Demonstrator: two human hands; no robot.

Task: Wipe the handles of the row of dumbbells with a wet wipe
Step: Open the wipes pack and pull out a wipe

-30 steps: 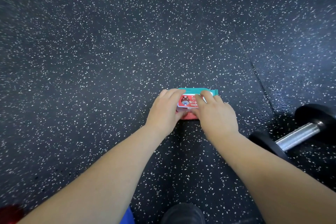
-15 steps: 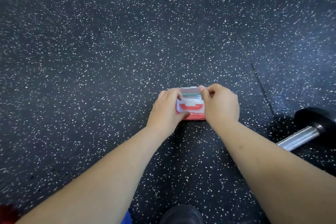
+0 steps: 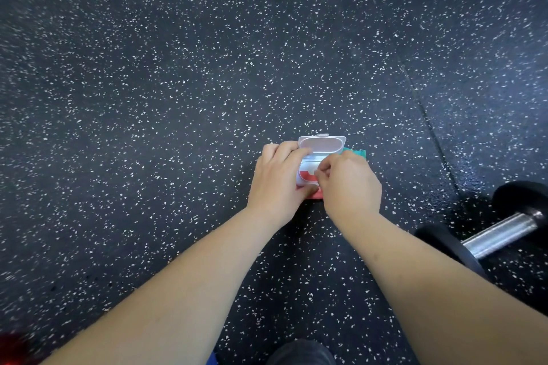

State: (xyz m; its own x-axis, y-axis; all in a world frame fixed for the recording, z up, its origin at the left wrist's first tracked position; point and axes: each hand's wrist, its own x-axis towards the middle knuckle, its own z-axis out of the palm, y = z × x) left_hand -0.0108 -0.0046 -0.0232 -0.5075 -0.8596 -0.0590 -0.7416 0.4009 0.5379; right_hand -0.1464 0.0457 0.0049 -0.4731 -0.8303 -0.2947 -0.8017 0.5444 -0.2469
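lying on speckled floor [image 3: 148, 98], just right of centre: pack [image 3: 355, 153] of wipes, white lid [image 3: 322, 144] flipped up toward the far side. gripping its left end: left hand [image 3: 277, 184], fingers curled over the far edge, thumb along the near edge. set on the opening from the right: right hand [image 3: 350, 184], fingertips narrowly pinched together; cannot tell whether pinching a wipe. lying near right, well apart from pack: dumbbell [image 3: 501, 234], steel handle bare, untouched.

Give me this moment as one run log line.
wet wipe pack: on floor, lid open | left-hand grip: holds pack | right-hand grip: pinches at its opening | dumbbell: untouched
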